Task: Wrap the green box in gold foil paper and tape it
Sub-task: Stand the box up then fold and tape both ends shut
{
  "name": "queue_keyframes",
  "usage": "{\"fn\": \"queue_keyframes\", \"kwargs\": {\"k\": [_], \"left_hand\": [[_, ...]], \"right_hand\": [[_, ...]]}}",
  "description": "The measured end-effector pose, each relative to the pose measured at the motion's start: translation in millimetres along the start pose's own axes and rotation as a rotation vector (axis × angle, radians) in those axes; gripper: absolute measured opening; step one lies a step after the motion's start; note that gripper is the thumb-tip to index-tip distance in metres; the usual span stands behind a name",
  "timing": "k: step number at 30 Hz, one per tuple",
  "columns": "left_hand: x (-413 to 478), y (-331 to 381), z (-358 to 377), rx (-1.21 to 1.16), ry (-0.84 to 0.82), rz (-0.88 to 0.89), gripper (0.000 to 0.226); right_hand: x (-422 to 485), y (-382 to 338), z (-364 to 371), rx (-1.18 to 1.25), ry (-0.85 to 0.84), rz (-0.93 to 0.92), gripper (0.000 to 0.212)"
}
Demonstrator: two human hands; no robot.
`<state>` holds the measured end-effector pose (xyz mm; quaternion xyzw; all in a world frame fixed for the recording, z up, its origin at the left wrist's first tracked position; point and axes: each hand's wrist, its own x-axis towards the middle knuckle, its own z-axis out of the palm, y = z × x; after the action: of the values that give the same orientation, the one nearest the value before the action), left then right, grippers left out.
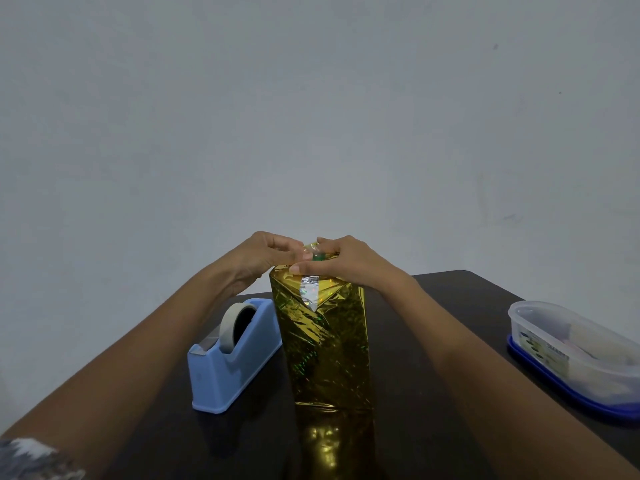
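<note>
The box (317, 258) stands upright on end in the middle of the dark table, wrapped in gold foil paper (325, 344); only a small green patch shows at its top. A silvery strip of the foil's underside lies on the near face. My left hand (266, 254) is at the top left edge, its fingers curled and pinching a small clear piece of tape (309, 250) over the top. My right hand (341, 261) lies over the top right, fingers bent onto the folded foil, thumb pressed along the near top edge.
A blue tape dispenser (230, 362) with a white roll sits just left of the box. A clear plastic container on a blue lid (575, 355) lies at the table's right edge. The dark table (450, 306) ends at a plain grey wall.
</note>
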<state>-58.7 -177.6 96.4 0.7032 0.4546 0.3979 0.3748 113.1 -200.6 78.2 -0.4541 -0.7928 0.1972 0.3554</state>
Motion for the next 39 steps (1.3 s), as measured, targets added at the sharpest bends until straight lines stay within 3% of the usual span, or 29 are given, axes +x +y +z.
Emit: {"fn": "queue_keyframes", "kwargs": {"k": [3,4,6,8,12,15,20,23,25,28,31,33,36,39], "left_hand": [[-2,1,1,0.084,0.005,0.053,0.007],[-2,1,0,0.133,0.016,0.051,0.018],[1,0,-1,0.183,0.075,-0.026,0.062],[0,-1,1,0.111,0.098,-0.116,0.078],[-2,1,11,-0.018,-0.027,-0.334,0.023],[7,0,15,0.007,-0.016,-0.382,0.041],[18,4,19,0.043,0.010,-0.327,0.105],[12,0,11,-0.113,-0.022,-0.316,0.098],[6,-11,2,-0.224,-0.022,-0.207,0.099],[-17,-26,0,-0.074,-0.079,0.075,0.113],[-35,-32,2,0.469,-0.164,0.336,0.108],[-38,-23,8,0.720,-0.121,0.471,0.096],[-32,1,15,0.484,0.077,0.572,0.032],[-22,24,13,0.383,0.092,0.460,0.009]], "right_hand": [[1,0,1,-0.006,0.006,0.019,0.054],[1,0,1,-0.005,0.004,0.020,0.054],[2,0,2,-0.005,0.005,0.014,0.057],[1,1,2,0.005,0.028,0.022,0.067],[1,3,2,0.020,0.049,0.030,0.091],[-1,1,3,0.031,0.040,0.006,0.095],[-4,0,1,0.080,0.057,-0.037,0.100],[-17,10,1,0.429,0.156,0.015,0.130],[-31,30,7,0.540,0.185,0.064,0.145],[-41,53,21,0.567,0.140,0.082,0.154],[-38,59,32,0.540,0.153,0.076,0.158],[-36,59,37,0.526,0.202,0.071,0.159],[-38,57,39,0.520,0.255,0.054,0.153],[-39,60,39,0.493,0.298,0.048,0.128]]}}
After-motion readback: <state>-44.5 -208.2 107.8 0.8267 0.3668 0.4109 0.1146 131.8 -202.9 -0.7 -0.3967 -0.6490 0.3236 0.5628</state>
